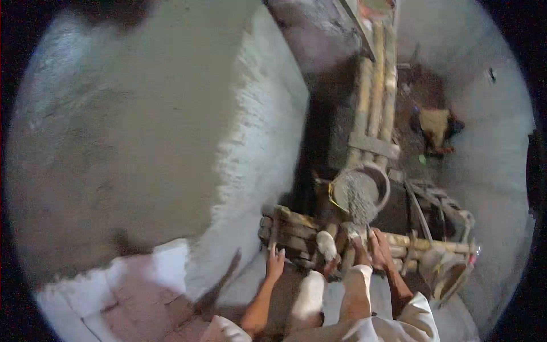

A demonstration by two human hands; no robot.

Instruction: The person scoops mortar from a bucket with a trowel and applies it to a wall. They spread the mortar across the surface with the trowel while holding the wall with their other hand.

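My right hand [377,246] is closed at the near rim of a round pan [385,196] of wet grey mortar [356,191]. It appears to grip a trowel, whose blade is hidden under a heap of mortar [362,212] reaching over the rim. To the left, my left hand [276,263] is beside the ends of the scaffold poles, its fingers partly closed around a narrow grey tool [274,231] seen edge-on. What kind of tool it is cannot be made out. My feet, one in a pale shoe [327,246], are between my hands on the poles.
A wall [154,125] coated with grey plaster fills the left, with bare brick [142,290] low down. Bamboo poles [375,85] run away beyond the pan, and more poles [421,245] cross at right. Far below, a person [436,128] is near the right wall.
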